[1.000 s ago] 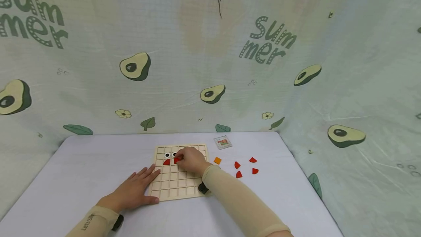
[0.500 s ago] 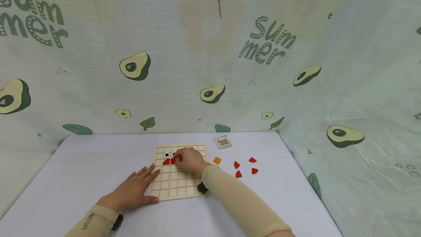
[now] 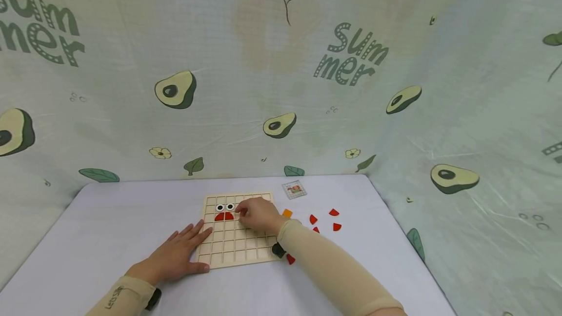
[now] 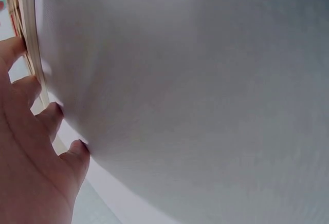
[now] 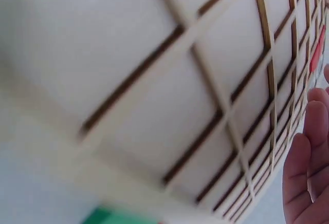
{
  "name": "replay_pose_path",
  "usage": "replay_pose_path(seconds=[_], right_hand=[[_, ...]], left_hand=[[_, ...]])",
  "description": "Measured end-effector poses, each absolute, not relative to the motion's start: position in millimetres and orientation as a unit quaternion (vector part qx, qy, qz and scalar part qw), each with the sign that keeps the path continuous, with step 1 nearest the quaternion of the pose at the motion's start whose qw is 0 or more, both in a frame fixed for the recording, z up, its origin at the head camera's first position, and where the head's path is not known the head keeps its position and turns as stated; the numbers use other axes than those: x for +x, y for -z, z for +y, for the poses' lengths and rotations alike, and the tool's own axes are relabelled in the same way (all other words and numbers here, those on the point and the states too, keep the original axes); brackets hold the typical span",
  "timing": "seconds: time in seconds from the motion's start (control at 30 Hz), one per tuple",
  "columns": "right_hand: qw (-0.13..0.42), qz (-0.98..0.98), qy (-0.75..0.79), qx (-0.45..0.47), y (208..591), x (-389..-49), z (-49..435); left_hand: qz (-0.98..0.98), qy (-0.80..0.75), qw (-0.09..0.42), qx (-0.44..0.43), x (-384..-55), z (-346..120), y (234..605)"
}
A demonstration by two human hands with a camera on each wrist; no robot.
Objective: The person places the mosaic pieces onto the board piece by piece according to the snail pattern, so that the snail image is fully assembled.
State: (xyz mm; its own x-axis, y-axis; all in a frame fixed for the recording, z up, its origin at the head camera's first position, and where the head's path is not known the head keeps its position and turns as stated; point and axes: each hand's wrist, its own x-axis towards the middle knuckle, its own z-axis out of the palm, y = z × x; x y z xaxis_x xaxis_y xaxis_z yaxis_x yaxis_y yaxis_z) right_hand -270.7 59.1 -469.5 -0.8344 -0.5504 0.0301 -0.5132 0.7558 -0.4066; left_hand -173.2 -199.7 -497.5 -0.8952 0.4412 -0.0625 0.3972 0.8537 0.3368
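A wooden grid board point(image 3: 237, 244) lies on the table. Near its far left corner sit two eye tiles point(image 3: 225, 207), black dots on white. Just below them, two red quarter-circle tiles point(image 3: 224, 216) lie side by side in neighbouring cells. My right hand point(image 3: 260, 215) hovers over the board to the right of these tiles, its fingers loosely bent and holding nothing. In the right wrist view its fingers point(image 5: 314, 136) are relaxed above the grid. My left hand point(image 3: 175, 252) rests with spread fingers along the board's left edge, fingertips touching the edge in the left wrist view.
Several loose red quarter-circle tiles point(image 3: 336, 227) lie right of the board, some partly behind the right sleeve. An orange square tile point(image 3: 287, 213) lies beside the right hand. A small picture card point(image 3: 294, 189) sits at the back. Printed cloth point(image 3: 237, 150) hangs behind the table.
My right hand set the second red quarter-circle tile into its cell beside the first, let go, and drew slightly right. Both eye tiles now show fully. The left hand stays put.
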Motion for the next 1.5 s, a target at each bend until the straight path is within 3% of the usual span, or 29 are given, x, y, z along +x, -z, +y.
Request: replay_pose_path(seconds=[0.33, 0.9, 1.5], right_hand=[[0.089, 0.938, 0.185, -0.279, 450.1, -265.5, 126.6], [0.089, 0.963, 0.191, -0.166, 454.9, -257.6, 231.3], [0.081, 0.968, 0.188, -0.143, 478.1, -260.2, 252.4]], left_hand=[[0.961, -0.158, 0.072, 0.214, -173.4, -200.9, 495.7], [0.961, -0.155, 0.074, 0.216, -173.2, -201.2, 497.1], [0.961, -0.161, 0.076, 0.211, -172.1, -195.9, 494.3]])
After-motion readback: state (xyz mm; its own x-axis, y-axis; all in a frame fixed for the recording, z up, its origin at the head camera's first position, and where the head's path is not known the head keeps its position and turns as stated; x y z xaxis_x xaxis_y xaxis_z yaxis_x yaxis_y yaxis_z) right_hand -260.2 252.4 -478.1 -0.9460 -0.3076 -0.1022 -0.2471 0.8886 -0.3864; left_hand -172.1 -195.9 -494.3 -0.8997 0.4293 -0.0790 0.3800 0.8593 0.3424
